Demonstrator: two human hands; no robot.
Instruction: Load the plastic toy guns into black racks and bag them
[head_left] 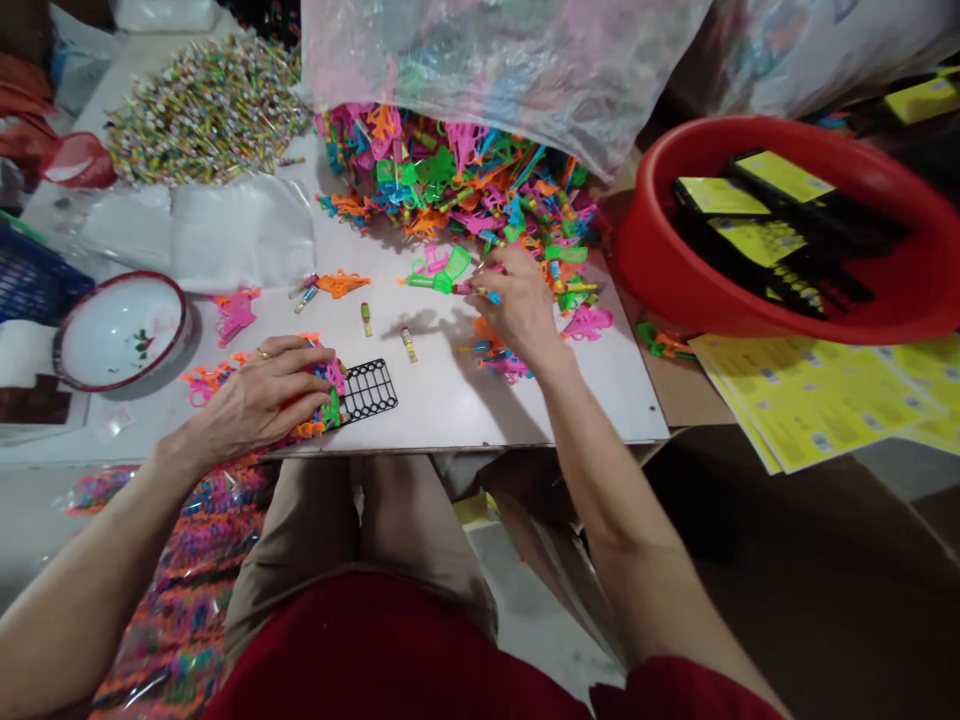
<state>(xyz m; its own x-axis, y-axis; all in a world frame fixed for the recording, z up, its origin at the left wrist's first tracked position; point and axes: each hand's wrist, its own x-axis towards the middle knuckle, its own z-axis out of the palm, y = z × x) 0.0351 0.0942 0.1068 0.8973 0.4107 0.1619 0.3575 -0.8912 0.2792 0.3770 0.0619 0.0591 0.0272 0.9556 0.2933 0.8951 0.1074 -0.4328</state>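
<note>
My left hand (270,395) curls over a row of colourful plastic toy guns (331,408) standing packed in a black plastic rack (369,392), keeping hold of them. The rack's right end shows bare grid; its left part is hidden under the hand and toys. My right hand (519,303) pinches a green toy gun (444,274) by its right end, just above the table, where it casts a shadow. A pink toy gun (427,262) appears behind it. Two small candy-filled tubes (366,318) lie on the table between the hands.
A heap of mixed toy guns (450,180) spills from a clear bag (495,60) at the back. Many small tubes (210,110) are piled back left. An enamel bowl (124,330) stands left. At right, a red tub (780,330) holds black racks, beside yellow printed sheets (825,400).
</note>
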